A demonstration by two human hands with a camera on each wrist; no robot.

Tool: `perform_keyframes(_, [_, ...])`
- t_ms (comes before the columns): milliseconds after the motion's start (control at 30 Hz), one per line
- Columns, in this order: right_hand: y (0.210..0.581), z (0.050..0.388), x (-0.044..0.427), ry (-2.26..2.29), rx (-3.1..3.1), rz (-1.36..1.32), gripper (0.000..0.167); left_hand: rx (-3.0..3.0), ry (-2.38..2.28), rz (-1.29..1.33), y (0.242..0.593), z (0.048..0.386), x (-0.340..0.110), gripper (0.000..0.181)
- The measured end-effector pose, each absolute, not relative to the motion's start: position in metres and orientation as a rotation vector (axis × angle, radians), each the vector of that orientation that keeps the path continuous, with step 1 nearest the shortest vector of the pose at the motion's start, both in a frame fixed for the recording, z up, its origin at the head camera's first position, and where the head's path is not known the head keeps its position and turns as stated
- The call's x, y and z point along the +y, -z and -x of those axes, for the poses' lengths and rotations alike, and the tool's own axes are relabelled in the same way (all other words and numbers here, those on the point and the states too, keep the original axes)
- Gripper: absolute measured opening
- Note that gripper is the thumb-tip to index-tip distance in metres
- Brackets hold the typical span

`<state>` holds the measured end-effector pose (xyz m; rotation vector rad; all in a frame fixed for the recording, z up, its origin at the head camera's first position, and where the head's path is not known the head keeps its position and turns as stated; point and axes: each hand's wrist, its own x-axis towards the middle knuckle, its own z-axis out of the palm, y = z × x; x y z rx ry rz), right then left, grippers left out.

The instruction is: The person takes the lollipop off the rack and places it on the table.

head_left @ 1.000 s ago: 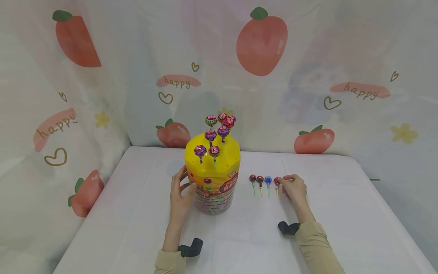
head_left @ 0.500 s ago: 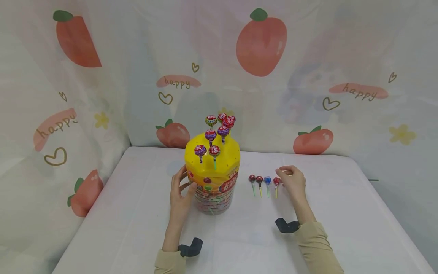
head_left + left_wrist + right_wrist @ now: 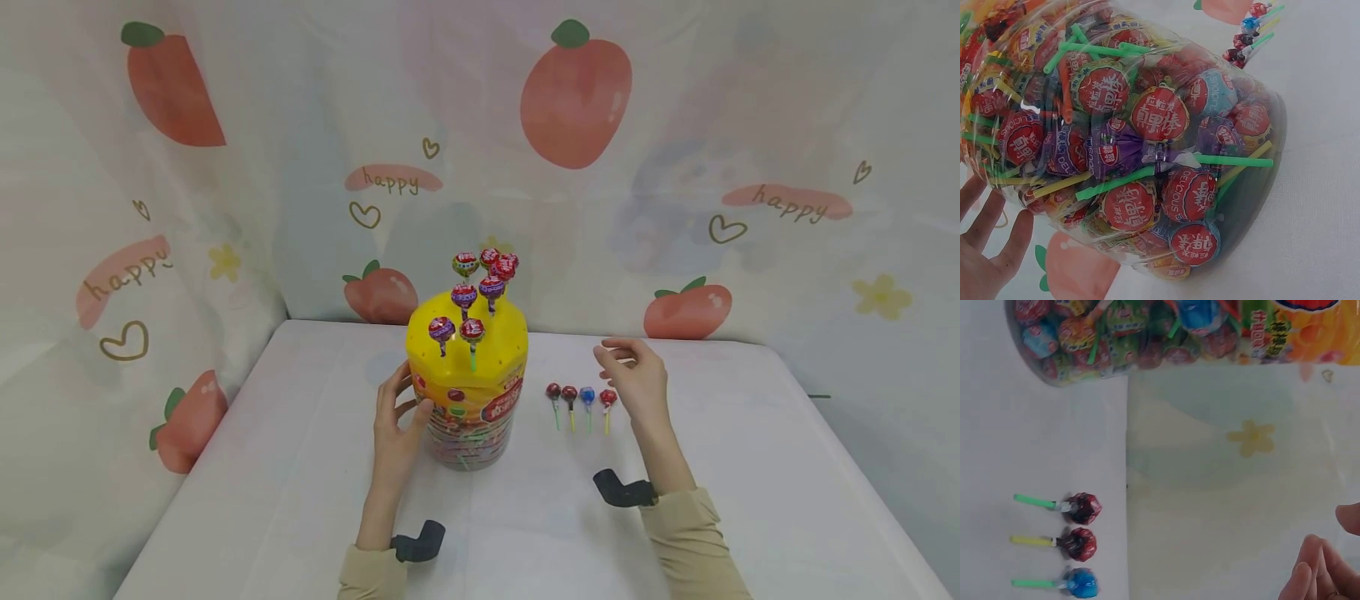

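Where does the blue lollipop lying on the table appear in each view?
Head: the blue lollipop is right of centre, third from left in its row.
Left wrist: it is near the top edge, right of centre.
Right wrist: it is at bottom left, lowest in its row.
Shared landmark: the candy jar.

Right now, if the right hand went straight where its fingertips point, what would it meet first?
The right hand would probably meet the yellow plastic lid of the clear jar; depth is unclear.
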<state>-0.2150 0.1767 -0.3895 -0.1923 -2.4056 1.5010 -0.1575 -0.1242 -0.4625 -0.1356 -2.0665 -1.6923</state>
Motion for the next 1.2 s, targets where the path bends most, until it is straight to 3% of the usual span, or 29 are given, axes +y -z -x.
perform_keyframes(533, [0.344, 0.186, 0.138, -1.665, -2.164, -0.125, 0.023, -2.076, 1.687, 0.122, 0.462, 0.157, -0.124, 0.060])
perform_keyframes(1200, [0.329, 0.162, 0.094, -1.704, -2.081, -0.545, 0.028, -2.054, 1.724, 0.130, 0.463, 0.157, -0.125, 0.060])
